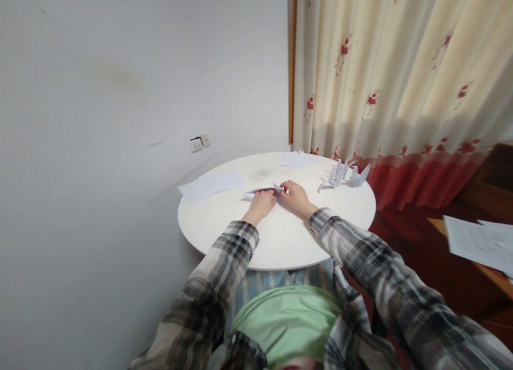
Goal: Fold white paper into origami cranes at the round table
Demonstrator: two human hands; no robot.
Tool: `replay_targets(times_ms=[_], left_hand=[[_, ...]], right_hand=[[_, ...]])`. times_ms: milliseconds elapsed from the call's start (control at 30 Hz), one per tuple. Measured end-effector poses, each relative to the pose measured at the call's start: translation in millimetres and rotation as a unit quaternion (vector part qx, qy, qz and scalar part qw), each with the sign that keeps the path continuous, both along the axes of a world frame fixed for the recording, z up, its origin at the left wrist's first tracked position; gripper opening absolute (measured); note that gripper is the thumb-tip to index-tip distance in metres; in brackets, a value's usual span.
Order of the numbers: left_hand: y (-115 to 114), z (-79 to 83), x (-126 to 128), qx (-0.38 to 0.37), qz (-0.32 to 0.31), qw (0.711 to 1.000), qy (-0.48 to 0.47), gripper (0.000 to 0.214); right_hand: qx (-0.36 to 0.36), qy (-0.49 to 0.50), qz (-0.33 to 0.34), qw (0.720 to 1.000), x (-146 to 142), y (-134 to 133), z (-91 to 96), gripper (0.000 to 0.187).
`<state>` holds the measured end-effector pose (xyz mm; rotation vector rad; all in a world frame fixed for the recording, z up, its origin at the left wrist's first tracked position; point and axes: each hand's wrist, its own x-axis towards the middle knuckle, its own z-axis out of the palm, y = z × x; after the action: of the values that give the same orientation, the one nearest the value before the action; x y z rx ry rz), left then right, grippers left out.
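Observation:
A small folded piece of white paper (250, 195) lies near the middle of the round white table (276, 247). The fingers of my left hand (263, 202) are closed together on its near side, holding it against the tabletop. At its right end, a corner of the paper stands up, pinched between the thumb and fingers of my right hand (295, 197). My fingers hide much of the paper, so its exact fold cannot be made out. Both hands are close together, almost touching.
Flat white sheets (212, 184) lie at the table's left edge. Several folded paper figures (339, 173) stand at the right, and more paper (295, 158) lies at the back. A wall with a socket (196, 144) borders the left; a curtain (385, 92) hangs behind.

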<state>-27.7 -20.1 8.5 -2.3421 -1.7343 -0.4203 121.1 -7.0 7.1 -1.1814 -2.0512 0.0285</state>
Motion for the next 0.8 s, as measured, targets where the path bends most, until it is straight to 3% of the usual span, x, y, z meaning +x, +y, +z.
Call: replay_targets(times_ms=[400, 633, 800], left_hand=[[-1.8, 2.9, 0.1, 0.048, -0.048, 0.998, -0.006, 0.027], [-5.1, 10.5, 0.3, 0.151, -0.052, 0.984, -0.077, 0.038], [-12.1, 16.6, 3.2, 0.224, -0.004, 0.964, -0.145, 0.052]], right_hand=[[-0.001, 0.023, 0.009, 1.0, -0.9, 7.2, -4.8, 0.015], [0.004, 0.053, 0.012, 0.998, -0.9, 6.8, -5.0, 0.014], [0.0, 0.061, 0.008, 0.998, -0.9, 5.7, -3.4, 0.012]])
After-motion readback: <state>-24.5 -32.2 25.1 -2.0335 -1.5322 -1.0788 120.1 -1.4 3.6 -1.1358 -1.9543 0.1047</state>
